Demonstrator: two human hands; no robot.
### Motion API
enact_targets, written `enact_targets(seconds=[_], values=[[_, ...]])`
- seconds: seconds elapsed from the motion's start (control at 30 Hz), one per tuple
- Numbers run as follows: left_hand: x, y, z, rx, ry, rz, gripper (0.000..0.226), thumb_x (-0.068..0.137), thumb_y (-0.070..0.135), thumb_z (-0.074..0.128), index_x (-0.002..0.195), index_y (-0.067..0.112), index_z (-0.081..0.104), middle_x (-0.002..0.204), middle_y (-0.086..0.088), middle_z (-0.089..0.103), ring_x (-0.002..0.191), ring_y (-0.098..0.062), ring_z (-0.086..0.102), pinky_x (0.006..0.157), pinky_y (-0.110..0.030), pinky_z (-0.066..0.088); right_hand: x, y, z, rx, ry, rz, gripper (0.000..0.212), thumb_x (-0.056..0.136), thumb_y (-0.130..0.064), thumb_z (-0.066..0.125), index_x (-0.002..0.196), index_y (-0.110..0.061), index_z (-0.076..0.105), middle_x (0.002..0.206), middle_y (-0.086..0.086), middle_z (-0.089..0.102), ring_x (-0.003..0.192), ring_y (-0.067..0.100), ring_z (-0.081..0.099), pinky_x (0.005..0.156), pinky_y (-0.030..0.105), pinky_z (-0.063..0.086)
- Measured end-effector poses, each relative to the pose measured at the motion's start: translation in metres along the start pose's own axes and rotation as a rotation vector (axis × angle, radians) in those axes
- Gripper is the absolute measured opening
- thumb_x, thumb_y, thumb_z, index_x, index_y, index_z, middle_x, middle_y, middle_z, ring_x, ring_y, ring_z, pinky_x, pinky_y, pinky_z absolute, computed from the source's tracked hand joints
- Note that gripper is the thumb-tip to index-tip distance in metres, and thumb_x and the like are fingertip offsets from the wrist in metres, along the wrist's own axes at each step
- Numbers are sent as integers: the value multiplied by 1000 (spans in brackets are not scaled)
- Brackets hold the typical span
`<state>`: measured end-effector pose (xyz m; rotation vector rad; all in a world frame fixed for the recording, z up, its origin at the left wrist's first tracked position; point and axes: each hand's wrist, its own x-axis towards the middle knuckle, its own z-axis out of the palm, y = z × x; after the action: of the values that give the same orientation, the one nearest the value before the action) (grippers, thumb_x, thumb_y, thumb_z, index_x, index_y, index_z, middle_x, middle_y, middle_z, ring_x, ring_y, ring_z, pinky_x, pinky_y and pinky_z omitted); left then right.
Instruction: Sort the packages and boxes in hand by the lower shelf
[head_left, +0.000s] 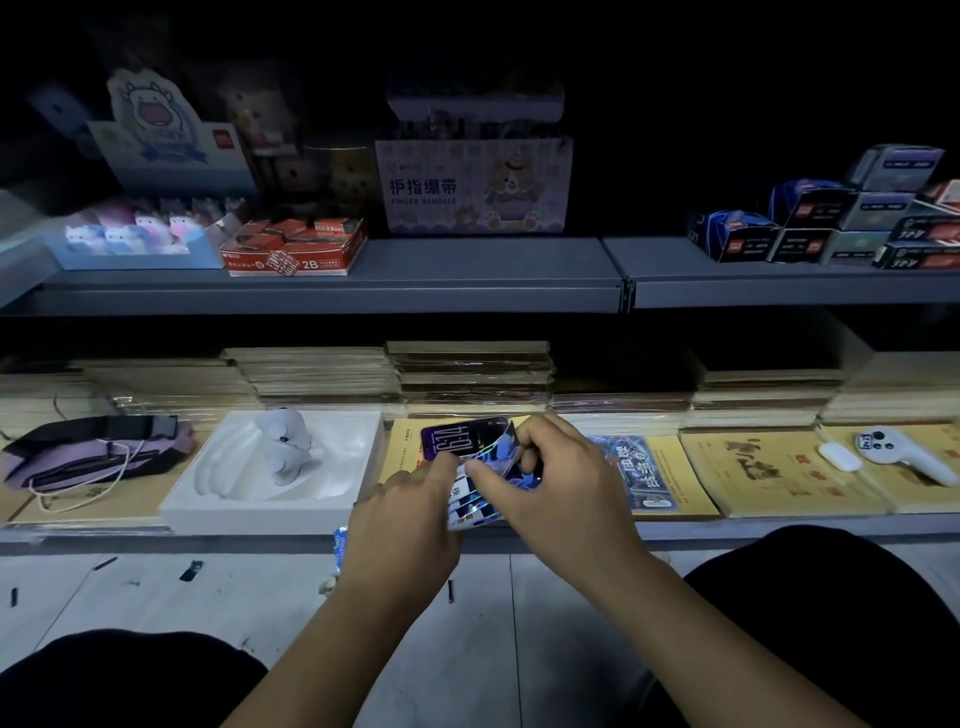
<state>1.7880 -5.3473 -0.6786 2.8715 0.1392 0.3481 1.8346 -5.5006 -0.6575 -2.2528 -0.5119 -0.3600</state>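
Observation:
Both hands meet over the front of the low shelf (156, 532). My left hand (410, 512) and my right hand (561, 488) together pinch a shiny blue and white foil packet (478, 493), fingers curled on its edges. Just behind the packet a phone (457, 434) with a lit purple screen lies on a yellow booklet (402, 452). A second foil packet (636, 475) lies flat to the right of my right hand.
A white tray (270, 509) holding a pale figurine (285, 447) sits to the left, beside a purple and black pouch (88, 452). At the right lie yellow booklets (779, 473), a white controller (904, 452) and a small white case (839, 457). Boxes fill the upper shelf (467, 280).

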Motion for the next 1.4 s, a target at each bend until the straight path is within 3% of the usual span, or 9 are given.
enact_targets(seconds=[0.1, 0.3, 0.47, 0.67, 0.83, 0.93, 1.13, 1.3, 1.4], values=[[-1, 1, 1, 11, -17, 5, 30, 89, 35, 62, 101, 32, 35, 103, 10, 67, 88, -19, 62, 63, -30, 37, 2, 5, 2, 35, -6, 60, 34, 88, -37, 73, 68, -25, 48, 65, -9, 44, 62, 10, 45, 56, 29, 34], [2, 1, 0, -67, 6, -57, 26, 89, 37, 60, 106, 33, 41, 96, 10, 68, 81, -19, 60, 67, -31, 51, 6, 1, -4, 86, 37, 54, 39, 100, -37, 60, 64, -27, 52, 72, -7, 51, 70, 12, 59, 56, 39, 46], [5, 2, 1, -114, 13, -97, 29, 90, 38, 59, 99, 36, 31, 97, 9, 68, 74, -16, 48, 62, -29, 43, 3, 0, -4, 218, 188, -98, 17, 102, -24, 63, 106, -14, 76, 101, -12, 61, 91, 15, 67, 66, 36, 55], [7, 2, -4, -145, 28, -82, 28, 90, 42, 62, 105, 34, 39, 99, 10, 68, 79, -18, 56, 60, -29, 40, 6, -5, -8, 360, 258, -55, 15, 99, -13, 66, 90, -10, 77, 81, -3, 61, 76, 16, 62, 64, 22, 44], [8, -4, -2, -119, 21, -91, 29, 90, 42, 62, 107, 34, 40, 102, 10, 69, 83, -18, 60, 64, -30, 50, 8, -9, -13, 473, 251, 107, 25, 101, -22, 63, 78, -18, 70, 66, -6, 63, 65, 14, 61, 58, 31, 47], [7, -8, 0, -111, 3, -114, 32, 90, 40, 63, 111, 34, 41, 104, 11, 70, 86, -19, 62, 66, -30, 51, 10, -11, -18, 679, 192, 236, 25, 101, -14, 63, 76, -12, 67, 50, -13, 60, 48, 3, 56, 48, 17, 42], [6, -12, 1, -103, 6, -127, 37, 88, 42, 66, 115, 35, 41, 107, 11, 71, 86, -17, 65, 70, -32, 57, 6, -17, -12, 760, 26, 283, 7, 92, -6, 73, 85, -5, 73, 69, -3, 76, 54, 1, 66, 49, 9, 44], [7, -14, 1, -160, 0, -179, 34, 89, 40, 66, 112, 36, 42, 101, 11, 70, 85, -21, 63, 69, -33, 54, 13, -15, -23, 796, 200, 371, 22, 93, -4, 70, 72, -8, 65, 49, -6, 60, 43, 3, 52, 45, 18, 41], [10, -20, 4, -352, -16, -305, 44, 81, 43, 78, 113, 37, 49, 95, 14, 70, 84, -17, 65, 70, -35, 57, 21, -5, -39, 786, 342, 398, 23, 94, -12, 72, 71, -12, 64, 54, 1, 53, 49, 14, 43, 48, 27, 35]])
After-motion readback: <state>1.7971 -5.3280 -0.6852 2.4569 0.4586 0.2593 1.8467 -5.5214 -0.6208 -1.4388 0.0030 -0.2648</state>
